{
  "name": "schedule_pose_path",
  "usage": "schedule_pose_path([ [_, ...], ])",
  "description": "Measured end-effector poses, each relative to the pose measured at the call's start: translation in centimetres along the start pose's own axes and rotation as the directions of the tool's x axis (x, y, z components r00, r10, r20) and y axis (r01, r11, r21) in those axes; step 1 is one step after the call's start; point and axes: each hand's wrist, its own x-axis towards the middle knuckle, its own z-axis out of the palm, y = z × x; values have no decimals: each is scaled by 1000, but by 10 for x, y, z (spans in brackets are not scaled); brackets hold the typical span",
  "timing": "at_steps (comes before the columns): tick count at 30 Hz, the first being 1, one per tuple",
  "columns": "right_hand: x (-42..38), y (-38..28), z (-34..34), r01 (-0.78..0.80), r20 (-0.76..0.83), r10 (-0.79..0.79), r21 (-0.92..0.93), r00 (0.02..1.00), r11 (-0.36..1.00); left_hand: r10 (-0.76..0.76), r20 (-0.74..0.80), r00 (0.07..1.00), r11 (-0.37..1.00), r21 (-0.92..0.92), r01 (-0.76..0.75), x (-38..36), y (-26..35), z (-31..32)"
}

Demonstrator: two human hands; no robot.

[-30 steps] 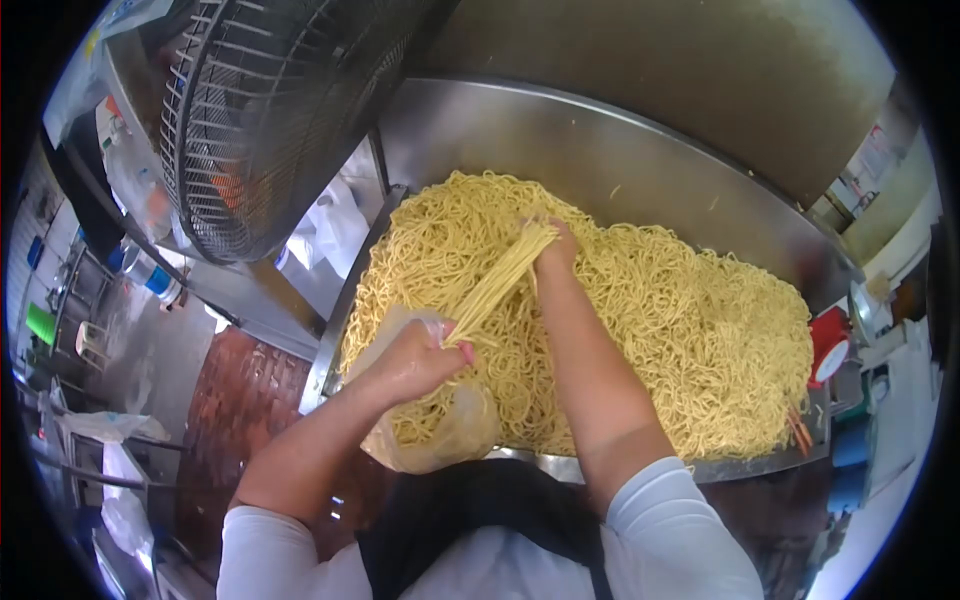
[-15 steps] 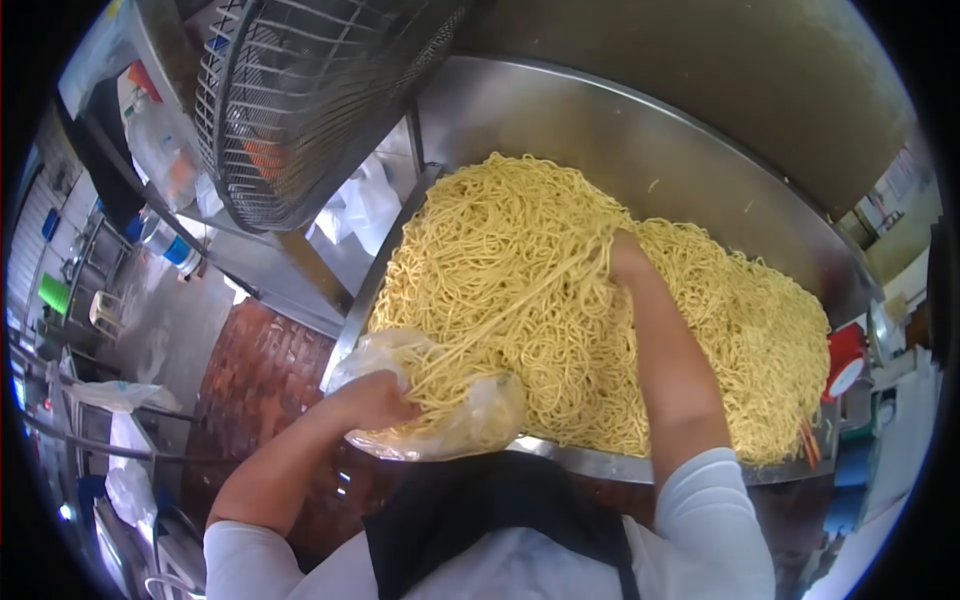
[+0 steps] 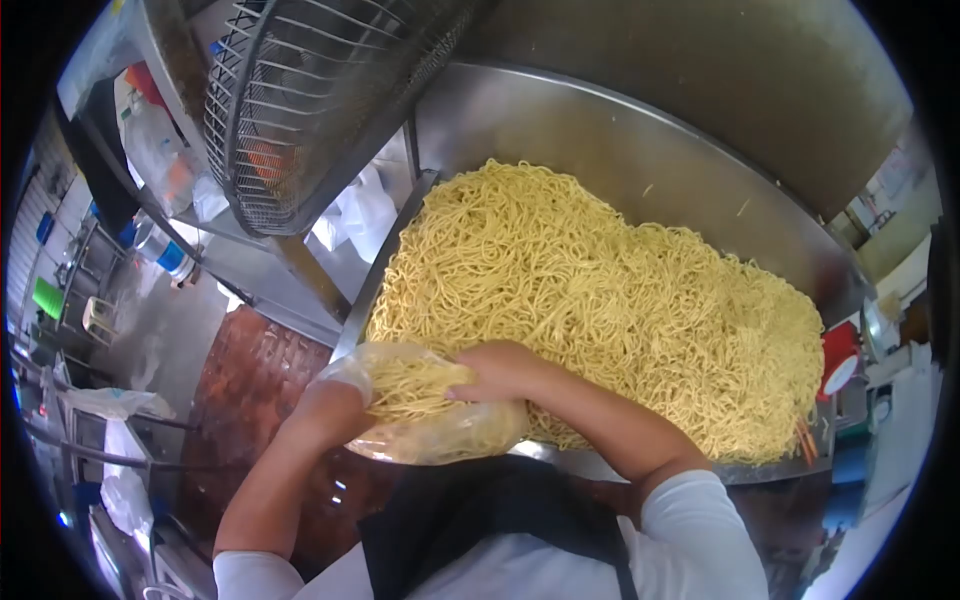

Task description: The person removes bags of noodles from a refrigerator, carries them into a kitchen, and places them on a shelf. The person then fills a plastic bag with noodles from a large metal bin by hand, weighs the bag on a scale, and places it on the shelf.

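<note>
A clear plastic bag filled with yellow noodles is at the near left edge of the big noodle heap. My left hand is closed on the bag's left side, and its fingertips are partly hidden by the plastic. At the right side of the bag's mouth, my right hand has its fingers curled against the noodles there. The heap fills a wide stainless steel tray with a high back wall.
A wire-caged fan stands at the upper left, close to the tray. A red scale and orange-red sticks are by the right end. White plastic bags lie behind the fan's post. Red tiles cover the floor at left.
My right hand has come from the heap's middle down and left to the bag's mouth. The strands stretched between heap and bag are now gathered at the bag. My left hand has shifted slightly left.
</note>
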Motion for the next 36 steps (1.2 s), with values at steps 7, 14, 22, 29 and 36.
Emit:
schedule_pose_path([
  [7,-25,-31,-38,58,-494,148,377,856,924,79,-581,810,389,-730,-562,-19,36,-29],
  [14,-13,-93,-67,465,-761,1,398,649,791,-78,-707,703,-16,-704,-710,66,132,-13],
  [22,-11,-12,-2,202,-628,140,442,766,874,-126,-465,876,-239,-843,-482,48,97,-56],
  [29,-31,69,-35,-1,-651,419,541,632,841,482,-456,748,825,-53,-563,18,40,-45],
  [36,-36,46,-38,-238,-567,255,106,783,966,95,280,955,962,222,-161,22,28,-32],
])
